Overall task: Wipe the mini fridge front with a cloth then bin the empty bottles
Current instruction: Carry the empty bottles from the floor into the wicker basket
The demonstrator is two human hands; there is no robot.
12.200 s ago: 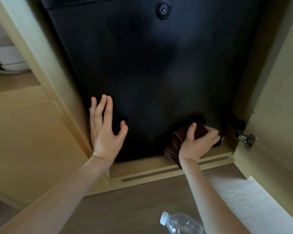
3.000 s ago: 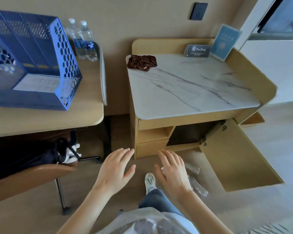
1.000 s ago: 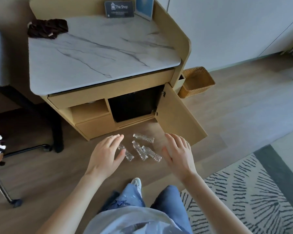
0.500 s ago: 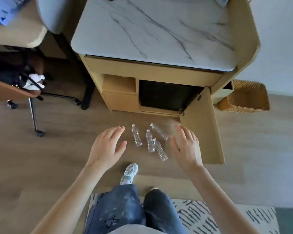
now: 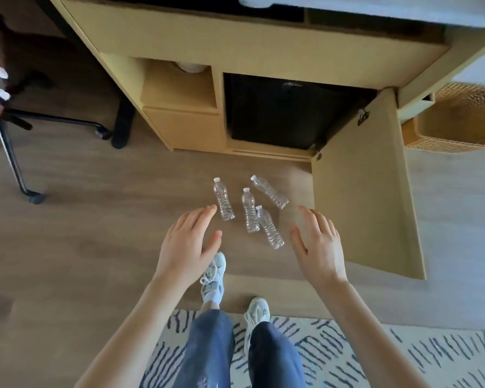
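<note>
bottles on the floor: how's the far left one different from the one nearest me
The far left bottle lies on its own, clear of the others; the nearest bottle has its cap against the middle bottle. The far left bottle lies closer to the cabinet than the nearest bottle. Both are clear, white-capped and lying on their sides.

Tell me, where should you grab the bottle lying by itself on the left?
Round the middle of its ribbed body, from above, fingers and thumb across its width. The leftmost bottle lies on the floor, cap toward the cabinet, apart from the other bottles, so there's room either side. The left hand hovers nearest.
</note>
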